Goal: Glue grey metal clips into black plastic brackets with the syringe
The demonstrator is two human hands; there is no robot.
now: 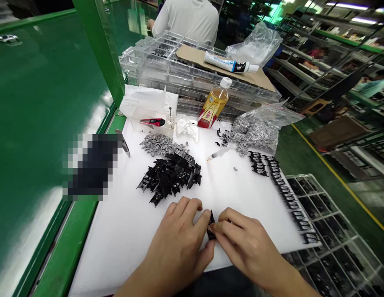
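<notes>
My left hand (176, 239) and my right hand (241, 243) meet low on a white foam sheet (117, 247), their fingertips pinching a small black plastic part (211, 226) between them. Farther up the sheet lies a loose heap of similar black parts (168, 177), beyond my fingers. To its far side is a smaller heap of grey parts (161, 145). A neat overlapping row of black parts (281, 194) runs down the sheet's right side, off to the right of my right hand.
A clear tray (321, 235) with black parts in its cells sits at the lower right. At the back are a bag of grey parts (256, 128), a red utility knife (152, 122), a bottle (215, 103), stacked clear trays (176, 70) and a co-worker's back (187, 20).
</notes>
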